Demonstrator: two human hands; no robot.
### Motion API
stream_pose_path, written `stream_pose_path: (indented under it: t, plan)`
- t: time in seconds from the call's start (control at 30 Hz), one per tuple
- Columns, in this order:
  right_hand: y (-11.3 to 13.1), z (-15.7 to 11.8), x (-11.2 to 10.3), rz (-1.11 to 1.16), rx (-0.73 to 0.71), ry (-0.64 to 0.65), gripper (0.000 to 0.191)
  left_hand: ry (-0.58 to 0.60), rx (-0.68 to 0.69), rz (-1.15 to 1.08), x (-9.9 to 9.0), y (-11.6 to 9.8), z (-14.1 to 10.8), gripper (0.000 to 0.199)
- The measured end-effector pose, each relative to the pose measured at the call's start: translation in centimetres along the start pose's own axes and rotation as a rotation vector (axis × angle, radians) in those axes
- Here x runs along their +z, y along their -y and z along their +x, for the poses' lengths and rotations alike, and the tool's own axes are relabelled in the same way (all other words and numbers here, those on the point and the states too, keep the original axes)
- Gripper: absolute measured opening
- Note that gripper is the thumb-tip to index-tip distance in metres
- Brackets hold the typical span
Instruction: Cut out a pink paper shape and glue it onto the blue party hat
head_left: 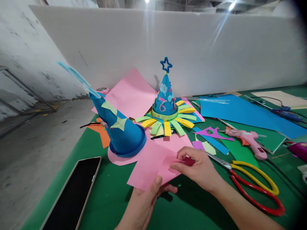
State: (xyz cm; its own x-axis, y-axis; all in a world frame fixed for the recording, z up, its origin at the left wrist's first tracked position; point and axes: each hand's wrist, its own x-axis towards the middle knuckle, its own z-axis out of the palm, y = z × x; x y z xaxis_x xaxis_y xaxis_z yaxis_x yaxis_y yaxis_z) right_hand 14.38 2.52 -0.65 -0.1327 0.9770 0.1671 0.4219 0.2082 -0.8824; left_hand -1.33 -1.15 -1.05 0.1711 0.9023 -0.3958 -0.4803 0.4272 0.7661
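Note:
A pink foam sheet (151,163) lies between my hands, near the table's front. My left hand (150,196) grips its lower edge, thumb on top and fingers underneath. The thumb and index finger of my right hand (189,161) pinch a thin pink piece over the sheet's right part. Left of the sheet, a tilted blue cone hat (124,134) with pale green stars rests on pink foam. Behind stands another blue cone hat (165,95) with a blue star on top and yellow and green strips around its base.
A black phone (73,193) lies at the front left. On the right are scissors (254,185) with red and yellow handles, a pink glue gun (249,139) with its cord, foam scraps, and a large blue sheet (244,111). A white panel (168,41) stands behind the table.

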Motion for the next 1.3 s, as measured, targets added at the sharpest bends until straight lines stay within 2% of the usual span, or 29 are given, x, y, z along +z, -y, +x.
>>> stream_pose_path:
  t: [0.13, 0.23, 0.33, 0.57, 0.97, 1.17, 1.23, 1.3]
  plan:
    - [0.1, 0.0, -0.1, -0.017, 0.019, -0.039, 0.026, -0.062, -0.022, 0.097, -0.2, 0.2, 0.1, 0.028]
    - [0.1, 0.1, -0.7, 0.126, 0.002, 0.037, 0.018, -0.096, -0.039, 0.077, -0.6, 0.0, 0.3, 0.020]
    - [-0.2, 0.0, -1.2, 0.201, -0.015, 0.124, 0.019, -0.109, -0.016, 0.020, -0.8, -0.4, 0.6, 0.017]
    - [-0.7, -0.1, -1.0, 0.156, -0.022, 0.092, 0.013, -0.099, -0.020, -0.013, -1.0, -0.4, 0.8, 0.016]
    - [-0.6, -0.2, -0.7, 0.118, -0.008, 0.081, 0.019, -0.078, -0.021, -0.027, -0.8, -0.5, 0.9, 0.017]
    - [-0.5, -0.3, -1.0, 0.148, -0.065, 0.100, 0.012, -0.100, -0.075, -0.106, -0.6, -1.0, 0.9, 0.029]
    - [-0.4, -0.4, -1.2, 0.164, -0.096, 0.156, 0.003, -0.143, -0.031, -0.135, -0.4, -1.2, 0.9, 0.031]
    - [-0.3, -0.5, -1.4, 0.133, -0.122, 0.199, 0.013, -0.227, 0.044, -0.154, -0.2, -1.4, 0.9, 0.037]
